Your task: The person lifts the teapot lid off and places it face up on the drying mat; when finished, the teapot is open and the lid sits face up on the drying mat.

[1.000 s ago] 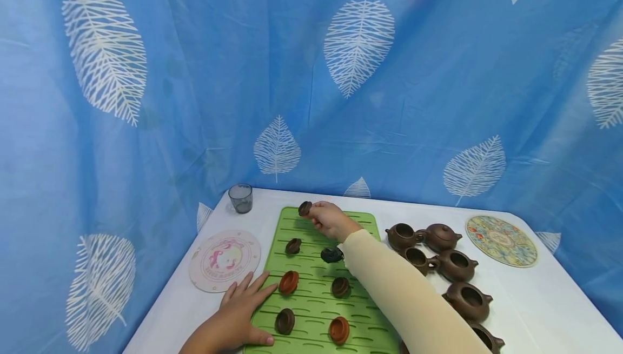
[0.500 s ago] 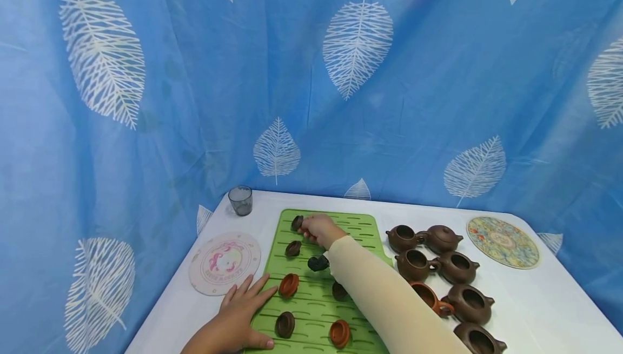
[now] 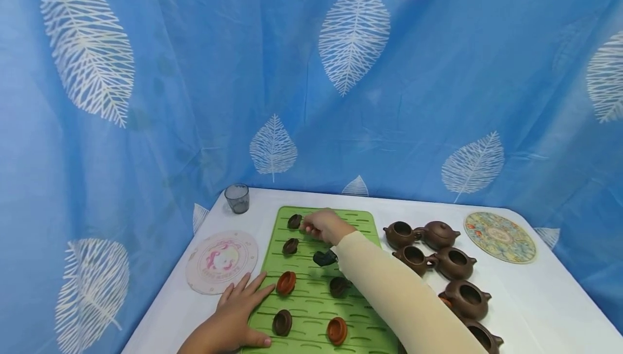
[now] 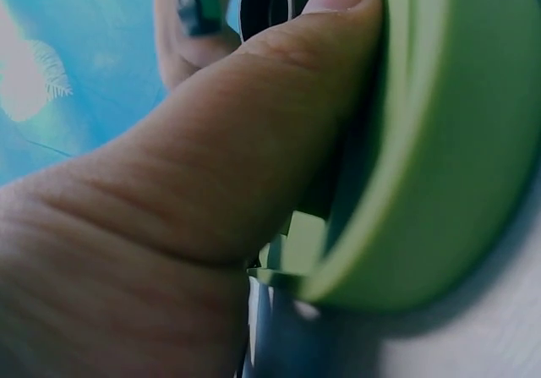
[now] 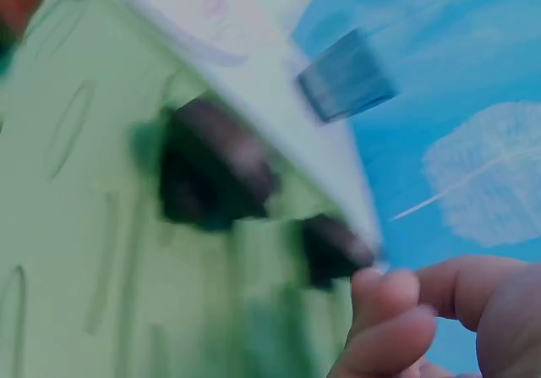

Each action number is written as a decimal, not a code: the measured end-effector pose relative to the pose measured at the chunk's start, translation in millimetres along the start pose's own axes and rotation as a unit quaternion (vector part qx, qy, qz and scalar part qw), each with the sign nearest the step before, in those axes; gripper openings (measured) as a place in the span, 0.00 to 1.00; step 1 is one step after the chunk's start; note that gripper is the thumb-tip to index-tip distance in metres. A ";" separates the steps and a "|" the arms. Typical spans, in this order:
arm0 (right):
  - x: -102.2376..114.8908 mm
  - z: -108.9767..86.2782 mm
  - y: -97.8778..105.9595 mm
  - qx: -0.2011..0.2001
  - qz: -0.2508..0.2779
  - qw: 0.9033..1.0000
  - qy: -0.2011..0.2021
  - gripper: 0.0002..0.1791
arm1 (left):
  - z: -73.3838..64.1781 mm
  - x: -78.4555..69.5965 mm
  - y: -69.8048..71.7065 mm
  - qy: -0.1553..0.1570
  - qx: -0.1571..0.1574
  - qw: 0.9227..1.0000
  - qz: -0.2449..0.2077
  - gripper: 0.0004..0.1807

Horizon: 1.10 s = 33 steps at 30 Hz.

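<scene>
Near the far left corner of the green ridged mat, a small dark brown teapot lid sits tilted beside my right hand. The fingers of that hand are loosely bent, with no lid visible between them; the blurred right wrist view has the fingertips just by the lid. My left hand lies with spread fingers on the mat's left edge, its thumb on the mat. More lids stand on the mat: dark brown ones and reddish ones.
Several brown teapots stand right of the mat, partly hidden by the right sleeve. A grey glass is at the back left, a round pink mat at left, a round patterned mat at right. Blue curtain behind.
My right hand brought the dark lid down and left onto the mat, let go of it and drew slightly right. My left hand stayed on the mat's edge.
</scene>
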State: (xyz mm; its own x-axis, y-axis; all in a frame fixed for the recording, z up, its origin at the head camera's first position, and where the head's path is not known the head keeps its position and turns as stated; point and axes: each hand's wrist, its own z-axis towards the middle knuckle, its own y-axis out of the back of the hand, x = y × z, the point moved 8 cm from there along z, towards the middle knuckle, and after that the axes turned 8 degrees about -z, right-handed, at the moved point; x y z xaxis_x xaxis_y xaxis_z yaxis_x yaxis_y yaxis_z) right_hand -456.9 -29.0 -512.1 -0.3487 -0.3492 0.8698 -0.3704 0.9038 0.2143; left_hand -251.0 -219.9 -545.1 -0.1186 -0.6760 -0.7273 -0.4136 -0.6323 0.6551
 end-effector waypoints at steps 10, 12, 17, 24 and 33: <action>28.7 -39.3 98.3 -0.072 -0.038 0.993 0.080 0.12 | -0.1 -1.9 -1.1 0.007 0.005 1.000 -0.001 0.61; 25.6 -46.5 121.9 -0.090 -0.041 0.992 0.080 0.21 | -0.1 -1.4 -1.2 0.007 0.005 1.000 -0.002 0.61; 8.8 -61.6 173.9 -0.121 -0.043 0.988 0.083 0.29 | 0.8 0.2 -2.5 0.005 0.004 1.000 0.001 0.61; -20.8 -82.7 235.6 -0.155 -0.078 0.981 0.090 0.30 | -0.2 3.1 -6.4 0.019 0.006 1.000 -0.003 0.61; -60.0 -115.5 292.7 -0.186 -0.172 0.965 0.063 0.30 | 0.2 -0.5 -6.0 0.012 0.000 1.000 0.011 0.61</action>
State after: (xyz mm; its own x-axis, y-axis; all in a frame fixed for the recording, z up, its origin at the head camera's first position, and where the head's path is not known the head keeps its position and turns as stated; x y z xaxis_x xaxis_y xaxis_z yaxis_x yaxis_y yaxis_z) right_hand -445.0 285.0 -450.2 -0.1438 -0.6322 0.7614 -0.1019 0.7747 0.6240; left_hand -248.7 -215.7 -548.7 -0.1059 -0.6979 -0.7083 -0.4113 -0.6178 0.6702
